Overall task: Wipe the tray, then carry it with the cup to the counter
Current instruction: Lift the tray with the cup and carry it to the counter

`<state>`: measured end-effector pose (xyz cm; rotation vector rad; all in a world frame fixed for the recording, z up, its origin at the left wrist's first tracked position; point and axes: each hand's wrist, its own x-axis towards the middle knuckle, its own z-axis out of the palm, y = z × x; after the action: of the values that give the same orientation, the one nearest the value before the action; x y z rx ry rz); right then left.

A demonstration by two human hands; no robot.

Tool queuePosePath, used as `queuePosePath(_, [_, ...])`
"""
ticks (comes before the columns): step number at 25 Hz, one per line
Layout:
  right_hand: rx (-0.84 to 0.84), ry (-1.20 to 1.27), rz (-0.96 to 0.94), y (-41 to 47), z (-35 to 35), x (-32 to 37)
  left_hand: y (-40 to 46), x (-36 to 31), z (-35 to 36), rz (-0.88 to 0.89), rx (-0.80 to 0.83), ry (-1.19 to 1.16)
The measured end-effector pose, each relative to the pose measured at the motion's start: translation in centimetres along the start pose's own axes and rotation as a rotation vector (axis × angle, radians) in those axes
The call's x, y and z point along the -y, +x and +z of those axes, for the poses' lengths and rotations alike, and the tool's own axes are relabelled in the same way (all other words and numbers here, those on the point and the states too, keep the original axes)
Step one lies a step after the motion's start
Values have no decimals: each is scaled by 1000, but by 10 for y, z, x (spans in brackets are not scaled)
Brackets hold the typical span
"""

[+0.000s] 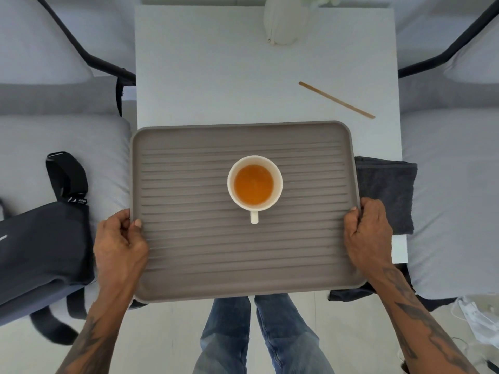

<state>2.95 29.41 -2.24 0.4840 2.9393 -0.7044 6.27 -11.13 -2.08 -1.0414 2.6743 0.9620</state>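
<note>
A grey-brown ribbed tray (189, 255) is held level over the near end of a white table (216, 76), its near part past the table's edge and above my legs. A white cup (255, 184) with orange-brown liquid stands upright at the tray's middle, handle pointing toward me. My left hand (118, 244) grips the tray's left rim with the thumb on top. My right hand (368, 236) grips the right rim the same way. A dark grey cloth (386, 190) lies folded on the table's right edge, partly under the tray.
A wooden stir stick (337, 100) lies on the table beyond the tray. A white vase (285, 20) stands at the far end. Grey cushioned chairs flank the table; a dark bag (40, 238) sits on the left one. White floor lies below.
</note>
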Motion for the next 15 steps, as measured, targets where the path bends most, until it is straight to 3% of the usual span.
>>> queuePosePath(6, [11, 108, 20, -26, -65, 28, -40, -11, -62, 28, -60, -84])
queuePosePath(15, [-52, 169, -61, -58, -263, 117, -106, -86, -223, 118, -152, -294])
